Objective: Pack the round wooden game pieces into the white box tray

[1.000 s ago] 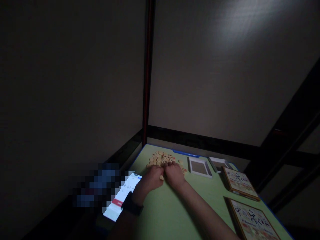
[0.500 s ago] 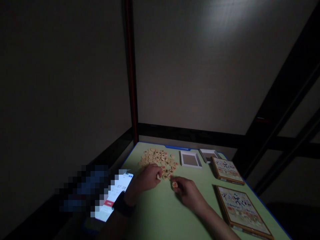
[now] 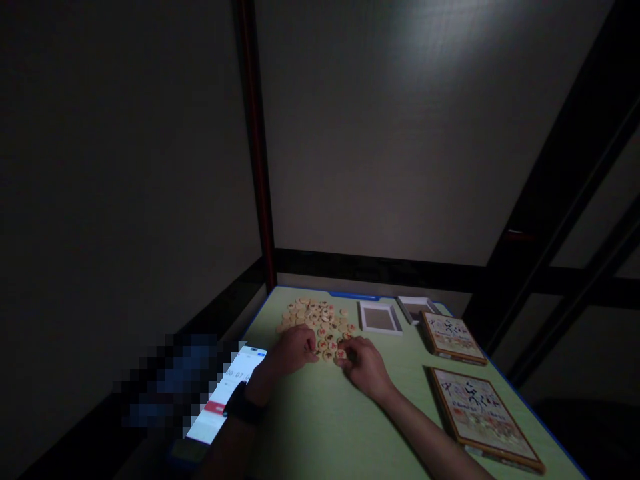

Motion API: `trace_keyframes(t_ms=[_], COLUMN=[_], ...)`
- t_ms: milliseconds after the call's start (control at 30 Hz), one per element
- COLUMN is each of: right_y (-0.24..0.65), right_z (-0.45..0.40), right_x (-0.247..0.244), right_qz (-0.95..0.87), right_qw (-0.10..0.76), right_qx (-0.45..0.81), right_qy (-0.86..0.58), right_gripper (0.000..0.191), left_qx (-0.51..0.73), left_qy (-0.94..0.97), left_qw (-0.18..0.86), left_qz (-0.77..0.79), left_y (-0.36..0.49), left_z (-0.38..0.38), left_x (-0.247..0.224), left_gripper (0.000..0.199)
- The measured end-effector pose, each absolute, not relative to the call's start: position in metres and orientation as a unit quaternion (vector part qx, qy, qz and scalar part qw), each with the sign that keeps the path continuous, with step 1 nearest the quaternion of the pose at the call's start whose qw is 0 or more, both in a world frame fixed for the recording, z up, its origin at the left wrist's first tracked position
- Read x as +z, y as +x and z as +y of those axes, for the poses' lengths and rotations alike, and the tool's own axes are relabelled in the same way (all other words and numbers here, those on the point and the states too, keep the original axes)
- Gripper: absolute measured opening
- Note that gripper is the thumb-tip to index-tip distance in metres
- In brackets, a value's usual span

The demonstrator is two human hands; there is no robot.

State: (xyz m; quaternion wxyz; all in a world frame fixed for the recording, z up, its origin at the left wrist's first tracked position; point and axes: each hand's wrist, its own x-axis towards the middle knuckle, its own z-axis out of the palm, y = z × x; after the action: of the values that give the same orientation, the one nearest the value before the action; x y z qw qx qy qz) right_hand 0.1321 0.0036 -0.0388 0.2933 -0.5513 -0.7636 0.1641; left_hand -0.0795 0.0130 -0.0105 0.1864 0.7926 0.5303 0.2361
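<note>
Round wooden Chinese chess pieces with red and dark characters lie in a loose heap on the green tabletop. My left hand, a dark band on its wrist, is closed at the heap's near left edge, thumb and finger on a piece. Opposite it, my right hand pinches a red-marked piece at its left side, down among the front pieces. The curled fingers of both hands are partly in shadow.
Two shallow white box trays stand at the back right. Two printed Chinese chess boxes lie along the right edge. A lit phone showing a timer is at the left, beside my left forearm. Dark walls rise behind the table.
My right hand has moved left and slightly forward with its piece, which now sits beside the front pieces. My left hand has shifted slightly left, near the same spot.
</note>
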Motion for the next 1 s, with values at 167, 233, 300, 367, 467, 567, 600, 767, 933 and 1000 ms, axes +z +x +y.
trace_keyframes(t_ms=[167,233,300,367,467,567,600,767,933,1000], right_y=[0.136,0.137,0.135,0.125,0.096,0.062,0.053,0.028,0.023,0.03], right_z=[0.0,0.001,0.005,0.012,0.025,0.034,0.036,0.04,0.04,0.038], right_x=[-0.042,-0.041,-0.036,-0.026,-0.006,0.011,0.014,0.014,0.015,0.018], right_qz=[-0.768,-0.764,-0.775,-0.804,-0.845,-0.875,-0.879,-0.877,-0.878,-0.878], right_qw=[0.316,0.34,0.354,0.337,0.258,0.149,0.112,0.042,0.034,0.038], right_qx=[0.188,0.186,0.169,0.144,0.097,0.023,-0.001,-0.03,-0.025,-0.021], right_qy=[-0.525,-0.515,-0.496,-0.469,-0.459,-0.46,-0.464,-0.477,-0.476,-0.477], right_gripper=[0.023,0.021,0.019,0.019,0.027,0.033,0.032,0.026,0.029,0.028], left_qx=[0.251,0.218,0.175,0.146,0.131,0.125,0.121,0.08,0.094,0.109], left_qy=[0.744,0.715,0.698,0.698,0.701,0.689,0.681,0.65,0.66,0.663], left_qw=[0.087,0.053,0.045,0.044,0.054,0.053,0.045,0.047,0.069,0.071], left_qz=[0.614,0.662,0.693,0.7,0.699,0.712,0.721,0.754,0.742,0.738], left_y=[-0.092,-0.096,-0.098,-0.098,-0.099,-0.101,-0.101,-0.098,-0.094,-0.093], left_z=[0.017,0.016,0.014,0.012,0.01,0.007,0.006,0.002,0.005,0.005], left_x=[-0.006,-0.004,-0.003,-0.003,-0.002,0.001,0.002,0.006,0.002,0.001], left_gripper=[0.009,0.009,0.007,0.012,0.017,0.021,0.023,0.024,0.024,0.028])
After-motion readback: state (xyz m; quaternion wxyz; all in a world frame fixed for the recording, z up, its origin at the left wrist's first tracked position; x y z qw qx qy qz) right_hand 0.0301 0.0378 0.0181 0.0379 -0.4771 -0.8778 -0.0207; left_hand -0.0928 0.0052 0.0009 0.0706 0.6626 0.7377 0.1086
